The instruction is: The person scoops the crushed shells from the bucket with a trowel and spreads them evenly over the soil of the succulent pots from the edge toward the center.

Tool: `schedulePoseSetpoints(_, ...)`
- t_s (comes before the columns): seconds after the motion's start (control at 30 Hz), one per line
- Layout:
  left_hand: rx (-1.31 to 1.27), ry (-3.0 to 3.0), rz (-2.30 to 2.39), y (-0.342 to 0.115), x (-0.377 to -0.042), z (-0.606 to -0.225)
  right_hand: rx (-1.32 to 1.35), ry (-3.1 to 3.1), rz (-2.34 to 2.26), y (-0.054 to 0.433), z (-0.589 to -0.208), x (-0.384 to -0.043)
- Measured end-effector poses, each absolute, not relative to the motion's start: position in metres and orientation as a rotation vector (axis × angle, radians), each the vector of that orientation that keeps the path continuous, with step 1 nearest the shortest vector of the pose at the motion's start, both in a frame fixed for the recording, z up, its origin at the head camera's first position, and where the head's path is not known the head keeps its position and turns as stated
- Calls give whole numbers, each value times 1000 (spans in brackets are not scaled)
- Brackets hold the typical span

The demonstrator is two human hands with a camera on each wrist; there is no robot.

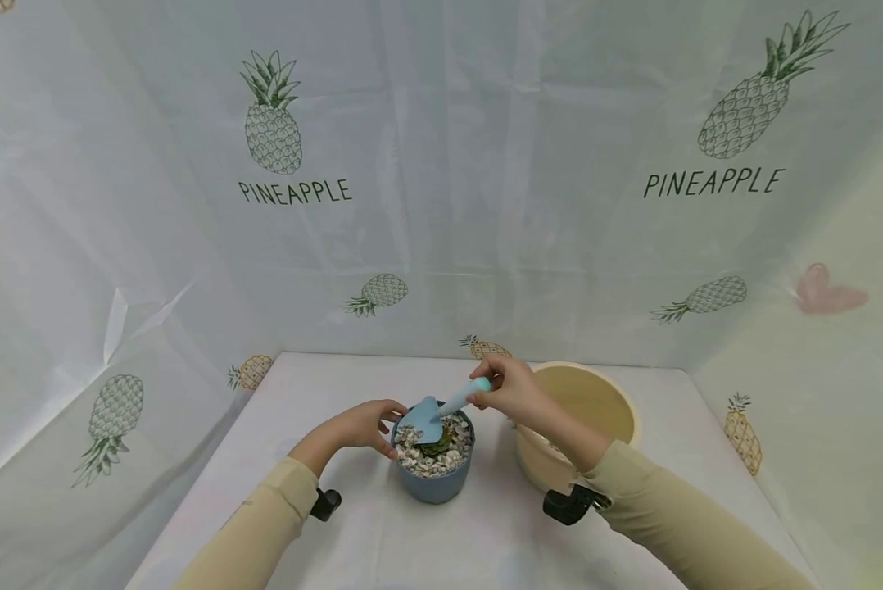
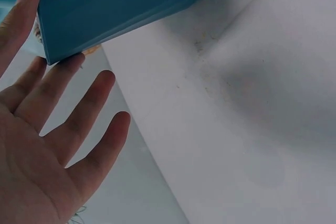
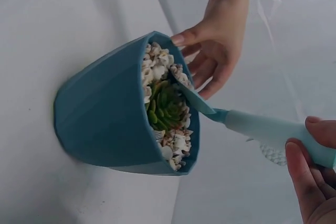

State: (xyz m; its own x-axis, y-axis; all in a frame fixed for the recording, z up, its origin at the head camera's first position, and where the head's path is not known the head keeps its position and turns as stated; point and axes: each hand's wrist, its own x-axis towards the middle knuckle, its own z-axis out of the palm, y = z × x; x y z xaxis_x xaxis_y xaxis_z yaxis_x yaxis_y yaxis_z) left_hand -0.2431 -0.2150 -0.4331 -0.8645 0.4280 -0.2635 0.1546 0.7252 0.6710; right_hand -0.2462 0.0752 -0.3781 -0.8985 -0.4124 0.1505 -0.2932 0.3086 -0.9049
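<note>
A blue faceted flowerpot stands on the table, holding a green succulent ringed by pale pebbles. My right hand pinches the handle of a light blue trowel between thumb and fingers. The trowel slants down over the pot, its blade at the pebbles beside the succulent. At the pot's left rim is my left hand, thumb and a couple of fingertips touching the edge. Its other fingers extend free of the pot, as the left wrist view shows.
A cream basin stands to the right of the pot, partly covered by my right forearm. Specks of dirt lie on the white tabletop. Pineapple-printed curtain hangs around the back and sides.
</note>
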Motion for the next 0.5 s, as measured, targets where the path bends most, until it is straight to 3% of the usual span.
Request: schedulePoseSetpoints(0.5,468,2524,944,-216,-244,-435,-845,2498,-1621,93,-385,-239)
